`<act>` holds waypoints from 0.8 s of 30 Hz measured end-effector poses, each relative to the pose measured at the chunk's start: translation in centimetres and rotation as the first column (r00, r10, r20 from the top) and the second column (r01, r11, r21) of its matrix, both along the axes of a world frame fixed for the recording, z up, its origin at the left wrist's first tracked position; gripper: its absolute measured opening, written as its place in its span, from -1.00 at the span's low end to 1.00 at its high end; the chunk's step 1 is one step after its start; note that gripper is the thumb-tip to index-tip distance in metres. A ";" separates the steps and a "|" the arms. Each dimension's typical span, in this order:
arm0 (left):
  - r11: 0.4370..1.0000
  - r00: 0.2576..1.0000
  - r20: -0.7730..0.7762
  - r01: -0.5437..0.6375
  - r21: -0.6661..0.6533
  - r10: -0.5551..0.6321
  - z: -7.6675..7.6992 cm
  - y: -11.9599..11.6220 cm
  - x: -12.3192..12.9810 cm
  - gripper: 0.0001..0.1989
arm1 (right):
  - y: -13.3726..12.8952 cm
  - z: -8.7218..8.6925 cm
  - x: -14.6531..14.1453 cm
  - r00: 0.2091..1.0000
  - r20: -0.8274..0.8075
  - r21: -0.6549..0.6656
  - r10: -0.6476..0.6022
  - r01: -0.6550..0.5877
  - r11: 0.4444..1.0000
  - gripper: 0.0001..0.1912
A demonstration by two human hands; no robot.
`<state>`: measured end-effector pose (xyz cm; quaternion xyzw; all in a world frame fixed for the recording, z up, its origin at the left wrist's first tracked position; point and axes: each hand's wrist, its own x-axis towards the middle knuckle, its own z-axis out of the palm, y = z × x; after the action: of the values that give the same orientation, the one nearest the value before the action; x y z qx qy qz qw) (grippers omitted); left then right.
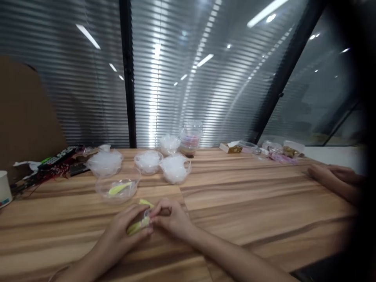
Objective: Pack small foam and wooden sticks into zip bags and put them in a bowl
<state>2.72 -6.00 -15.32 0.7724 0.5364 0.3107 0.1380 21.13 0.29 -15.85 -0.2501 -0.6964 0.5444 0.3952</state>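
Note:
My left hand (pixel 125 229) is closed around a yellow tassel-like bundle (pixel 136 226), with a clear, shiny bit near its end. At that end my right hand (pixel 172 219) pinches with thumb and forefinger; the exact spot it grips is blurred. Another strip of yellow (pixel 146 202) sticks out behind the fingertips, and I cannot tell whether it belongs to the same piece. Just beyond my left hand stands a clear round bowl (pixel 101 192) with a similar yellow tassel-like piece (pixel 120 188) lying in it.
Several clear bowls with whitish translucent contents, among them a front one (pixel 175 169), stand farther back. At left are a remote control (pixel 60 157), red strands (pixel 55 174) and a paper cup (pixel 4 190). Another person's hands (pixel 329 174) rest at right, near a small box (pixel 230 147).

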 end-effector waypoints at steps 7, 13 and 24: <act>0.991 0.999 -0.030 0.036 0.129 -0.032 0.0 -0.4 0.2 -0.54 | 0.0 -0.2 0.1 0.998 0.034 0.155 -0.051 0.046 0.987 -0.91; 0.981 0.990 -0.084 0.127 0.148 -0.115 0.2 -0.8 0.5 -0.60 | -0.4 0.3 0.0 0.998 -0.043 0.163 -0.048 0.054 0.985 -0.89; 0.955 0.984 -0.108 0.164 0.248 -0.141 -0.9 -0.7 0.6 -0.48 | -0.7 -0.8 -0.5 0.995 -0.104 -0.007 0.000 -0.001 1.000 -0.79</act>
<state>3.28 -6.68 -16.19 0.8359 0.4361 0.3311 0.0369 20.62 -0.39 -16.66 -0.2228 -0.6728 0.5594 0.4299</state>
